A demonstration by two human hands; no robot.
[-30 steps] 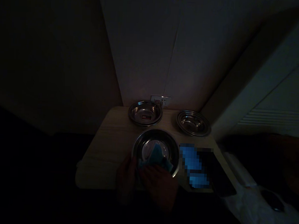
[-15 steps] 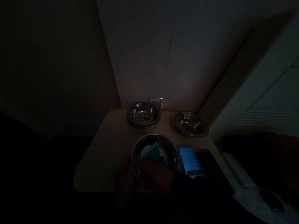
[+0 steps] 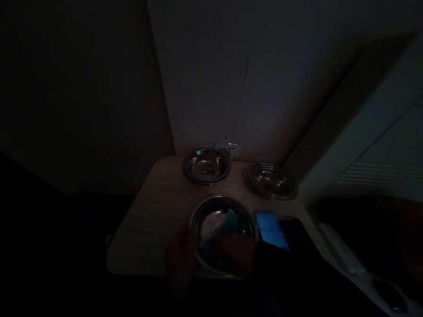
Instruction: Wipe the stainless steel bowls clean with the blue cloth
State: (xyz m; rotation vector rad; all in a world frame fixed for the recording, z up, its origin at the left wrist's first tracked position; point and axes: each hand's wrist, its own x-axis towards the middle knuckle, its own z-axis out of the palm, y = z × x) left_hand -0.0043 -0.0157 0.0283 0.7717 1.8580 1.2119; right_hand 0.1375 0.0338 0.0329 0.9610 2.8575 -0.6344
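A shiny metal bowl (image 3: pixel 214 200) stands near the front of the small wooden table. My left hand (image 3: pixel 181 256) is closed on its left rim. Inside the bowl, my right hand (image 3: pixel 233 252) presses a light-blue cloth (image 3: pixel 230 222) against the inner surface, its fingers closed on it. One corner of the cloth sticks up above the fingers. Dim light hides the fingertips of both hands.
Stacked metal bowls (image 3: pixel 207 165) with a label sit at the back left of the table (image 3: pixel 142 226), and more nested bowls (image 3: pixel 273 181) at the back right. A lit phone (image 3: pixel 272 230) lies to the right. Behind is a wall socket (image 3: pixel 227 148).
My right hand has moved slightly right inside the bowl with the cloth, whose raised corner now leans right. My left hand stays at the rim. The view has shifted slightly.
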